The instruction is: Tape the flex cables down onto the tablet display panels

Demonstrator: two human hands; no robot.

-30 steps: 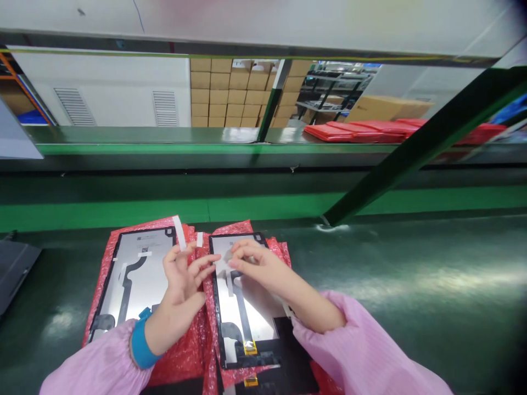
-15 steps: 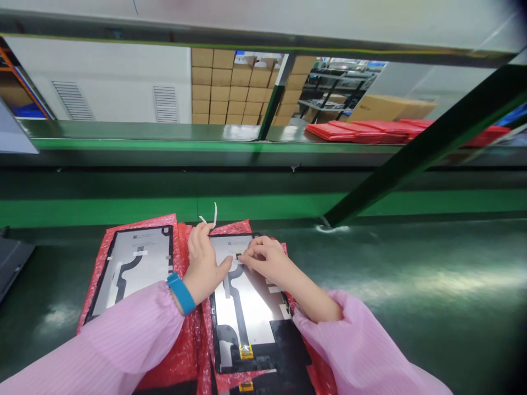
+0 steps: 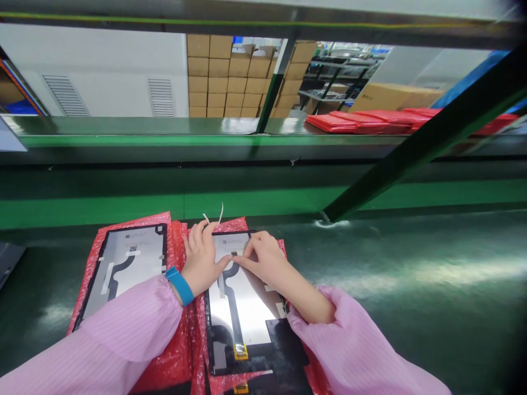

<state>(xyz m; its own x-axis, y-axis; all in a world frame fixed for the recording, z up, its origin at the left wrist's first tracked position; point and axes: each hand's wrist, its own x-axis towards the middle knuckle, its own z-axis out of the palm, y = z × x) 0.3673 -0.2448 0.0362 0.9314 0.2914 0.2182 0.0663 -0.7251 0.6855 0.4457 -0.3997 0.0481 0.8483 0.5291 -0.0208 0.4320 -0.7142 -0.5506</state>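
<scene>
Silver-backed, the first panel [image 3: 144,269] lay at 8 o'clock in the view on red bubble wrap [image 3: 177,334]. Towards 7 o'clock, the left hand [image 3: 201,266] was half spread, thin white strips [image 3: 221,214] at its raised fingertips. The second panel [image 3: 253,310] lay at 6 o'clock, both thumbs meeting near its dark ribbon's [image 3: 234,307] upper end. The right hand [image 3: 265,258] was loosely pinched, any hold indiscernible. Light, even pressure, strips kept clear, was judged sound practice.

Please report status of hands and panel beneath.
Left hand, right hand: close together over panel. Panel lies on red bubble wrap. White strips at left fingertips.
</scene>
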